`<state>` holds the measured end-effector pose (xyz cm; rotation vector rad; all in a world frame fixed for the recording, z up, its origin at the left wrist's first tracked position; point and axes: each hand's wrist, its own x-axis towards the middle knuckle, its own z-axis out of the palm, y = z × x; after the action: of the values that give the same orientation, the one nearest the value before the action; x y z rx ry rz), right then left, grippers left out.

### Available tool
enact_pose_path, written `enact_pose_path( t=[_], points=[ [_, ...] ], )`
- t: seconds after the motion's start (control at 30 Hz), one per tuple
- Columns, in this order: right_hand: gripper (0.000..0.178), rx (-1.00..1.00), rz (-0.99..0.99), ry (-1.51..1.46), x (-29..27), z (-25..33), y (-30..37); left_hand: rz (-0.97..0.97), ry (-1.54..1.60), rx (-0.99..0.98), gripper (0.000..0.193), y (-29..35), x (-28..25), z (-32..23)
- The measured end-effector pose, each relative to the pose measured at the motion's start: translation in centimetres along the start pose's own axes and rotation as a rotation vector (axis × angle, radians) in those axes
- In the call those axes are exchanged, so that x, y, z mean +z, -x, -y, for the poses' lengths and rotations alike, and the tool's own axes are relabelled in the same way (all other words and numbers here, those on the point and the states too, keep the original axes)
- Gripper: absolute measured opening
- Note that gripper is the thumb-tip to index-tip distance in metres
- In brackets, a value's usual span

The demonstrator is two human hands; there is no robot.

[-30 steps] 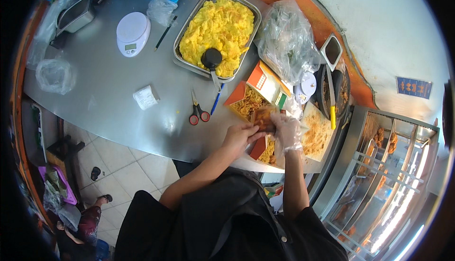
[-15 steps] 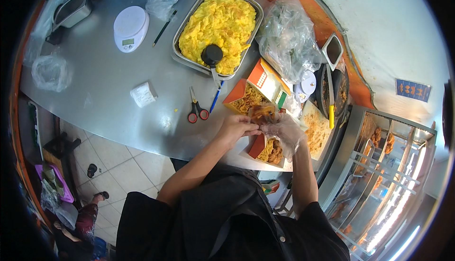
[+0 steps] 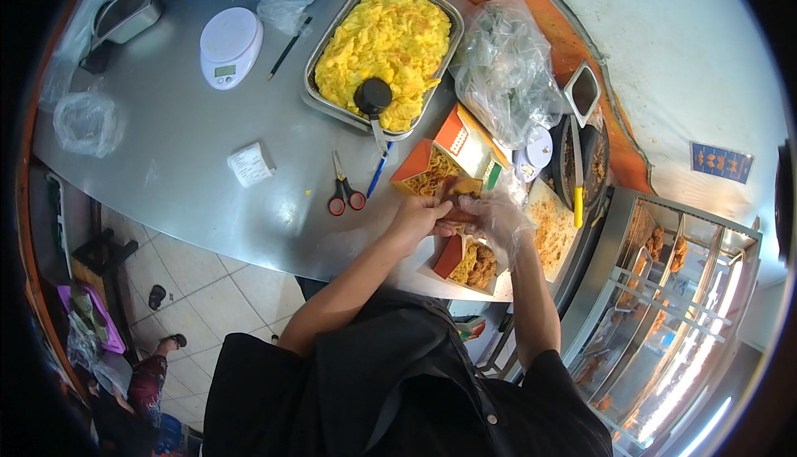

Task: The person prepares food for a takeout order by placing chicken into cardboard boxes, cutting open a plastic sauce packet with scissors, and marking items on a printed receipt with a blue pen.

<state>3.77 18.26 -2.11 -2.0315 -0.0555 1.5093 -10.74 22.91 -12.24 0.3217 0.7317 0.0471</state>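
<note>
Both hands meet over the takeaway boxes and grip a small see-through plastic packet with brown-orange contents. My bare left hand closes on its left side. On its right side, my right hand, in a clear plastic glove, pinches it. Just beyond the hands, an orange and white takeaway box stands with its lid up and noodles inside. Nearer my body is a second open box holding noodles and a piece of fried chicken. My hands partly cover both boxes.
A metal tray of yellow scrambled egg with a black-cupped scoop sits beyond. Scissors, a blue pen and a paper slip lie left. A yellow-handled knife rests across a dark pan at right, beside a glass cabinet.
My hands have drawn closer around the packet, the left fingers shifting onto its side. The packet now sits lower and more bunched between them.
</note>
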Motion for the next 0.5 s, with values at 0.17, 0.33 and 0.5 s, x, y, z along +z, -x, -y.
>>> enact_pose_path(
  t=[0.17,0.33,0.5],
  points=[
    [0.016,-0.091,-0.025,0.187,-1.5,-0.5,-1.9,-0.011,-0.019,0.048,0.023,-1.1,0.7,0.1],
    [0.014,-0.068,0.091,0.249,-1.3,-1.0,-0.8,0.029,0.011,-0.057,0.023,-0.2,0.2,1.7],
    [0.017,-0.033,-0.092,0.167,-0.7,1.7,0.6,0.021,0.064,0.078,0.025,-1.7,2.3,0.4]
  ],
)
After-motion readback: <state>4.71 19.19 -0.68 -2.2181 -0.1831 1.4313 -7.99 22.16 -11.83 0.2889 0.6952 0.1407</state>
